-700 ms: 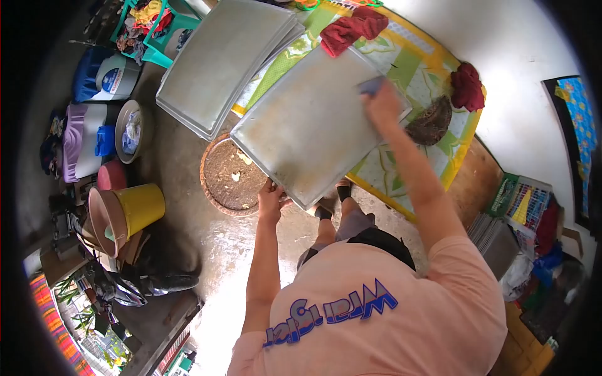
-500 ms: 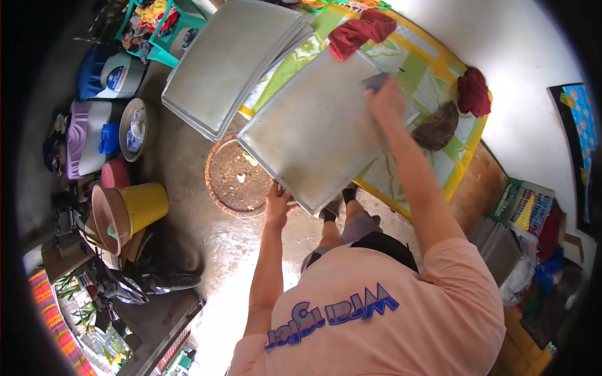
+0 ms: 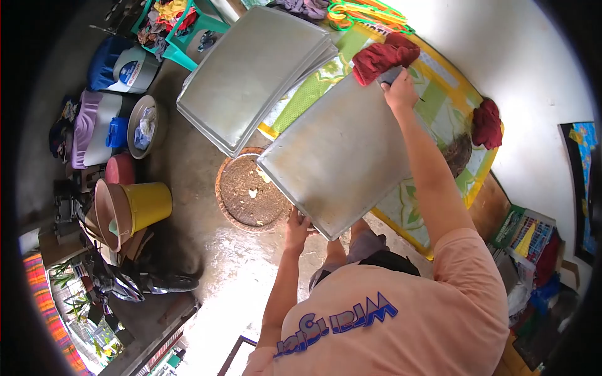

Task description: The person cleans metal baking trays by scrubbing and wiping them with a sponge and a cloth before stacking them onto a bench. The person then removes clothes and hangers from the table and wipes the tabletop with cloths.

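A flat grey metal tray [image 3: 345,150] lies tilted over the edge of the patterned table cover. My left hand [image 3: 297,230] is at its near left edge, with the fingers partly under the rim. At the tray's far right corner, my right hand [image 3: 400,93] grips a small dark grey scraper-like piece [image 3: 390,75]. That piece is beside a crumpled red cloth [image 3: 382,57]. A stack of similar trays [image 3: 251,75] is to the left. Under my right forearm a dark brown rounded object [image 3: 459,153] is partly hidden.
Below the trays a round brown container [image 3: 251,191] holds dark matter with pale bits. A second red cloth [image 3: 486,124] and colourful hangers [image 3: 370,15] lie on the table cover [image 3: 411,203]. A yellow bucket [image 3: 149,207] stands left, a green chair [image 3: 182,53] at the back left.
My right hand has moved away from me across the tray, up to its far corner beside the red cloth. My left hand remains at the near edge. The whole view has shifted.
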`<state>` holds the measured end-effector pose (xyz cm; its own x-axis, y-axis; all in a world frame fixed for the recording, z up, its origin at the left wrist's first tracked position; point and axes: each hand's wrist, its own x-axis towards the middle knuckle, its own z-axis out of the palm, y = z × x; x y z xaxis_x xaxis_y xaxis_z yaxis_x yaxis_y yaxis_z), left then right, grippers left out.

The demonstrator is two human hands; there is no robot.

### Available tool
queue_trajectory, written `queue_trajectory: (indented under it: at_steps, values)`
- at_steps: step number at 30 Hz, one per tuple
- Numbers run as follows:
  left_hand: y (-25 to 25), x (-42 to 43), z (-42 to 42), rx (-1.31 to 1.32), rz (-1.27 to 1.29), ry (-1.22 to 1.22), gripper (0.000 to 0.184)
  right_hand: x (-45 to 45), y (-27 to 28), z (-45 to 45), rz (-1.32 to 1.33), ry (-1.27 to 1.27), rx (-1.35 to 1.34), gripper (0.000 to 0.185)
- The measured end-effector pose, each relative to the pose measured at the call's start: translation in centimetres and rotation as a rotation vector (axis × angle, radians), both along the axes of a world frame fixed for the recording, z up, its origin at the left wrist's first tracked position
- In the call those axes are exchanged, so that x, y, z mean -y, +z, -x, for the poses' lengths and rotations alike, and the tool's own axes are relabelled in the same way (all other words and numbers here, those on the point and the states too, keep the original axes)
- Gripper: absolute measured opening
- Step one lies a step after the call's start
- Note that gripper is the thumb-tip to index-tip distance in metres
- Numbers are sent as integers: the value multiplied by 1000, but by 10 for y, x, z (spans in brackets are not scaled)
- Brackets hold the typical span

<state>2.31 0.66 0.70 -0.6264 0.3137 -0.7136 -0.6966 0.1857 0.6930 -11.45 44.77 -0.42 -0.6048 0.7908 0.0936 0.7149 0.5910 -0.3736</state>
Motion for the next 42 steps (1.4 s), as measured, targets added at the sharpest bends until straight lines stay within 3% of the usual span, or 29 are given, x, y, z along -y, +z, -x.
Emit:
queue_trajectory:
  at_steps: [1, 3, 5, 8, 9, 12, 13, 15, 16, 18, 20, 23, 25, 27, 30, 32, 34, 37, 39, 42]
  values:
    - [0, 1, 0, 5, 0, -1, 62, -1, 2, 5, -22, 21, 4, 69]
    - [-1, 1, 1, 20, -11, 3, 64, 45, -9, 7, 196, 213, 8, 75]
    - [1, -1, 4, 22, -16, 5, 64, 120, -6, -2, 35, 439, 121, 68]
    - [6, 0, 2, 30, 1, 1, 63, 117, -8, 3, 44, 372, 59, 62]
    - [2, 0, 3, 37, 6, -8, 63, 91, 0, 13, 136, 200, -55, 58]
    - [-6, 4, 1, 29, 25, -5, 62, 78, -2, 14, 333, 103, -81, 56]
    - [-7, 3, 1, 24, 26, -2, 62, 122, 6, 6, 345, 219, -128, 56]
    - [-4, 3, 0, 34, 19, 1, 63, 200, -8, -9, 29, 490, -1, 61]
    - [-1, 2, 2, 36, 17, -2, 63, 217, 11, -18, 96, 660, 52, 67]
    - [6, 3, 3, 39, -14, -6, 63, 193, -5, -10, 91, 474, 16, 59]
    - [10, 0, 4, 28, -27, -35, 64, 121, -12, -7, 241, 129, -42, 60]
    - [14, -5, 11, -15, -2, -94, 65, 98, 6, -31, 278, -27, -11, 60]
    - [6, -12, 17, -35, 19, -149, 66, 160, -28, -60, 65, 305, -80, 67]
    - [-13, -12, 23, -62, 48, -203, 66, 202, 6, -95, 208, 564, 57, 67]
    - [-12, -19, 34, -101, 34, -258, 66, 132, -28, -124, 91, 182, -114, 64]
    - [-7, -23, 39, -95, 20, -282, 65, 40, 20, -142, 201, -177, -42, 61]
    - [-9, -27, 43, -86, 27, -287, 63, -20, 12, -162, 70, -369, -34, 61]
    - [-14, -31, 49, -103, 28, -300, 63, 32, 7, -152, 166, -181, 133, 68]
    - [-19, -31, 49, -96, 7, -296, 64, 95, -13, -153, 156, 166, 103, 70]
    - [-22, -27, 50, -90, -5, -281, 64, 98, -18, -150, 42, 89, 24, 70]
